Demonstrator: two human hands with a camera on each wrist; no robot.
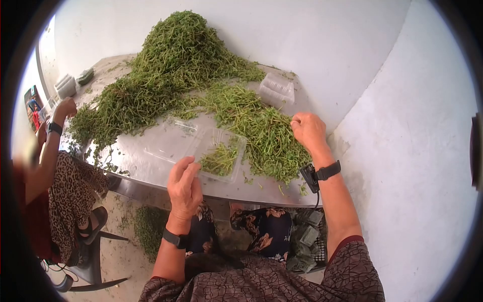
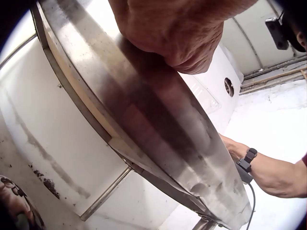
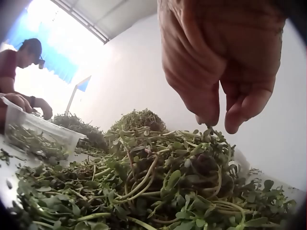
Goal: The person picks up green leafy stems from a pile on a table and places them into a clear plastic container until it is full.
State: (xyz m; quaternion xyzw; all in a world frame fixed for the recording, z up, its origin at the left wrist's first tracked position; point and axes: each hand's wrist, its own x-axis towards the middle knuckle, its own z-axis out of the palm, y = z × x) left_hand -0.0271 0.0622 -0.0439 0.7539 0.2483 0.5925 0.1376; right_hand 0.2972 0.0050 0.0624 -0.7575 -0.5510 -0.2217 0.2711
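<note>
My left hand (image 1: 185, 189) is at the near left corner of an open clear plastic container (image 1: 239, 160), its fingers curled at the rim. Cut green stems (image 1: 220, 160) lie in that container. In the left wrist view my left hand (image 2: 177, 33) shows only in part, with its fingertips hidden. Over the right side of a loose heap of leafy green sprigs (image 1: 261, 136) is my right hand (image 1: 308, 132), fingers bent down. The right wrist view shows the right hand (image 3: 225, 72) with its fingertips at the top of the heap, pinching a small sprig (image 3: 210, 130).
A tall mound of greens (image 1: 176, 55) stands behind on the metal table (image 1: 151, 151). Stacked clear containers (image 1: 276, 90) sit at the back right, by the wall. At left another person's hand (image 1: 65, 107) works near the greens. Packed boxes (image 1: 308, 235) lie in a crate below.
</note>
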